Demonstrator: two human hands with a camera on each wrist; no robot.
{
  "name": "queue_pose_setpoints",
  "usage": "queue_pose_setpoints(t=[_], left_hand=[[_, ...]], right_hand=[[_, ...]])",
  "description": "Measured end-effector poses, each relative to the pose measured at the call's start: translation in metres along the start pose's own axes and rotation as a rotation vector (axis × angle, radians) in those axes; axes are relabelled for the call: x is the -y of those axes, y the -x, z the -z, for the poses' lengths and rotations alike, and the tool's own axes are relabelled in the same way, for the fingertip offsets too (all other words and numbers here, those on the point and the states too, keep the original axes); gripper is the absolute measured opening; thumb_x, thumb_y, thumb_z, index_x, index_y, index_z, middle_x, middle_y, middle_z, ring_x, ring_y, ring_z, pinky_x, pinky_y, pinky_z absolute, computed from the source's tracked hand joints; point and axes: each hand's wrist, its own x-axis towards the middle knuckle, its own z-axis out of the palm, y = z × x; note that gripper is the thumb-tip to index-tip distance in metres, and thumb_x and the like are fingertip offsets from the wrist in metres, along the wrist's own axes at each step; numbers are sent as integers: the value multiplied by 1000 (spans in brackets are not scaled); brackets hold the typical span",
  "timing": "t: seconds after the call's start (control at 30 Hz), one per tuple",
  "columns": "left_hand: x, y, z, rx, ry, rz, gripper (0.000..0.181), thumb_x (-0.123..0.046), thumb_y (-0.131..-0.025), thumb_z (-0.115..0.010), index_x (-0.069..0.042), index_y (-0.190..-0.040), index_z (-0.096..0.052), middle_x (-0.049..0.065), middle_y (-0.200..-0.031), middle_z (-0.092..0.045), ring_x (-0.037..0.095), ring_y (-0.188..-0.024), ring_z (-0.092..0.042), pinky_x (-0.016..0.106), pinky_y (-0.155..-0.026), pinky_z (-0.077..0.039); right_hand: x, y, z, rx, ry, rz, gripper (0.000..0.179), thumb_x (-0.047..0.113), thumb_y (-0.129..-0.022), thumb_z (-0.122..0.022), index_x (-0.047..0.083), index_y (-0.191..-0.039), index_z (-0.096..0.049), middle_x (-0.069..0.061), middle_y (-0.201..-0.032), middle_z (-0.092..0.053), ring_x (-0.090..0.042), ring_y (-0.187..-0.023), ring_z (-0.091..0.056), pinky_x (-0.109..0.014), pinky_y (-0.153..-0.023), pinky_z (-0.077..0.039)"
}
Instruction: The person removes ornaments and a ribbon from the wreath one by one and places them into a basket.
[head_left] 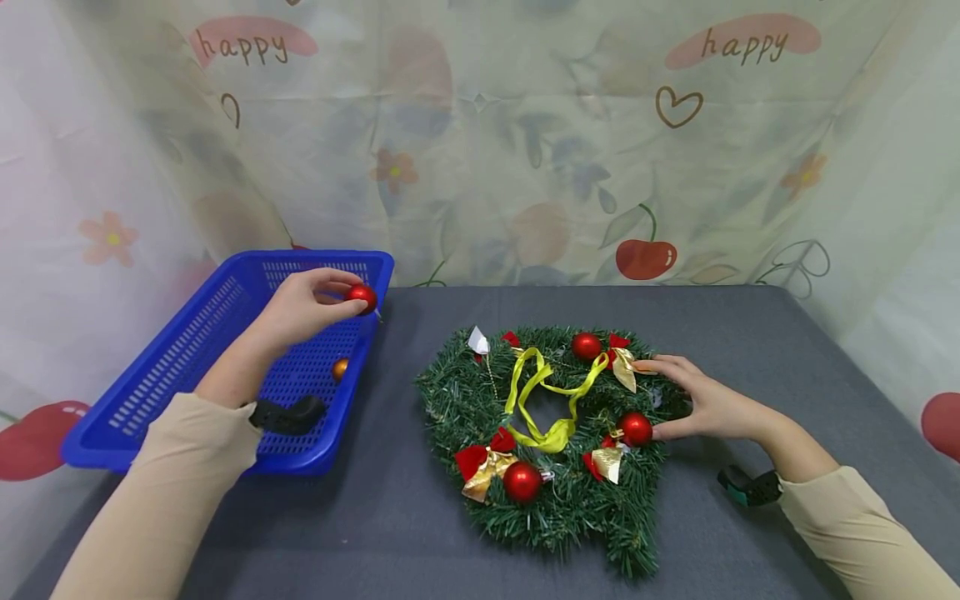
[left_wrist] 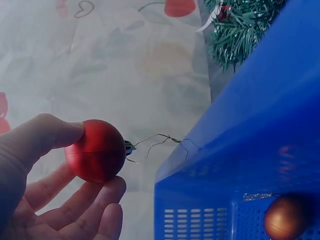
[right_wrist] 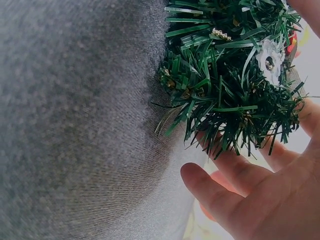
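Note:
Between thumb and fingers, my left hand (head_left: 318, 302) pinches a red ball ornament (left_wrist: 96, 151) above the far right part of the blue basket (head_left: 234, 260). A thin twisted wire (left_wrist: 167, 137) trails from the ornament's metal cap. On the table lies a green wreath (head_left: 459, 408) with red balls, red and gold bows (head_left: 480, 467) and a yellow ribbon (head_left: 558, 437). My right hand (head_left: 708, 406) is at the wreath's right edge, fingers spread around the greenery, thumb by a red ball (head_left: 635, 428). In the right wrist view its fingertips (right_wrist: 196, 175) reach under the needles.
An orange-gold ball (head_left: 341, 368) lies inside the basket near its right wall. Grey cloth covers the table (head_left: 405, 517). A printed curtain (head_left: 480, 167) hangs behind and at both sides.

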Motion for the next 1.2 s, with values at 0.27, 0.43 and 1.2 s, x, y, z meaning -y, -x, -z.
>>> queue_pose_setpoints(t=[0.27, 0.43, 1.2], left_hand=[[7, 0, 7, -20, 11, 14, 47, -26, -91, -60, -4, -131, -50, 22, -131, -53, 36, -121, -50, 51, -97, -44], [13, -1, 9, -35, 8, 23, 48, -29, -90, -61, -4, -131, -50, 23, -130, -53, 36, -122, -49, 50, -97, -44], [36, -3, 18, -34, -1, 110, 53, -31, -92, -58, -2, -134, -44, 27, -137, -44, 42, -127, -39, 57, -103, -36]], right_hand=[[3, 1, 2, 14, -8, 7, 78, 26, -77, -76, 12, -142, -34, -26, -146, -18, -46, -132, -21, -67, -87, -38], [3, 1, 2, 16, -15, 9, 79, 25, -77, -76, 11, -142, -34, -26, -146, -19, -46, -132, -21, -67, -87, -38], [4, 1, 2, 22, -28, -7, 79, 25, -77, -76, 11, -142, -33, -26, -147, -17, -47, -133, -19, -68, -88, -36]])
